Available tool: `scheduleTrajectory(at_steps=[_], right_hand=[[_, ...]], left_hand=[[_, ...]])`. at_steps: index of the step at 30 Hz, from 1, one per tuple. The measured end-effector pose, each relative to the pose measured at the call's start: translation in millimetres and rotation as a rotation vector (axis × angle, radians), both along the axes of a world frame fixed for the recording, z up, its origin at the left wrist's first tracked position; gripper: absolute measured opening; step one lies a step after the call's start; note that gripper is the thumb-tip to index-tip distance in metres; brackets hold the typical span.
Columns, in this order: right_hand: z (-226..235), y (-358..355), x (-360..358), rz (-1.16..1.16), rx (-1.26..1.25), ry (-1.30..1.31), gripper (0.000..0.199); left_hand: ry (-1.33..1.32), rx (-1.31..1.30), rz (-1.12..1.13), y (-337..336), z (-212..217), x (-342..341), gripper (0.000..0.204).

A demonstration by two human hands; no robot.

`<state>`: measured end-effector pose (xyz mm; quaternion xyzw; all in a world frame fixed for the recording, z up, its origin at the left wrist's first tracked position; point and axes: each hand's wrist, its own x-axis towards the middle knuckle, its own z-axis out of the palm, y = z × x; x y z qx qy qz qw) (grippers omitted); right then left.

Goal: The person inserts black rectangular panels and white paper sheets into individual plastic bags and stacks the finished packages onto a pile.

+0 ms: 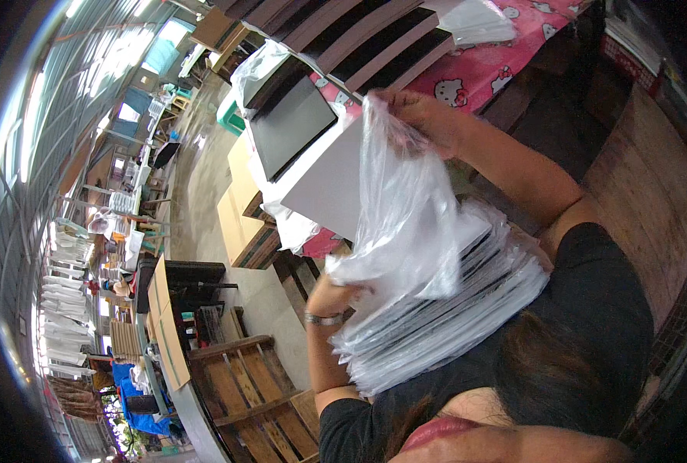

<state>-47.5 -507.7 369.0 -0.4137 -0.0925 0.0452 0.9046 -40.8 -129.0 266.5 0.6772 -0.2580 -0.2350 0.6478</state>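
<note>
A flat white box (324,181) with a dark face, tilted with its long axis running from upper left to lower right, sat half inside a thin, crinkled clear plastic bag (405,208). The right hand (421,116) pinched the bag's top edge, while the left hand (336,289), wearing a metal wristband, gripped the bag from beneath. Below lay a stack of bagged flat boxes (444,316); beyond, a pink patterned tablecloth (482,65) held rows of brown-and-black boxes (359,38).
</note>
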Motion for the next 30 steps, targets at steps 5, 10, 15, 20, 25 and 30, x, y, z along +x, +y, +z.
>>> scheduleTrajectory(at_steps=[5, 10, 15, 20, 25, 30], right_hand=[[-24, -22, 11, 0.346, -0.873, -0.473, 0.018], [-15, -11, 10, 0.065, -0.012, -0.162, 0.026], [-35, -40, 17, 0.638, -0.712, -0.418, 0.035], [-26, -39, 27, 0.078, 0.103, -0.303, 0.047], [-63, -16, 62, -0.562, -1.224, -0.495, 0.054], [-63, -5, 12, -0.882, -1.489, -0.637, 0.052]], left_hand=[[0.047, -0.411, 0.092, 22, 29, 14, 0.032], [-0.068, 0.103, 0.131, 8, -12, 9, 0.03], [0.262, -0.666, 0.148, 28, 9, 30, 0.057], [0.232, -0.362, 0.417, -33, 31, 28, 0.048], [-0.236, -0.113, 0.821, -67, 34, 72, 0.04], [-0.598, 0.436, 0.813, -85, 33, 18, 0.054]])
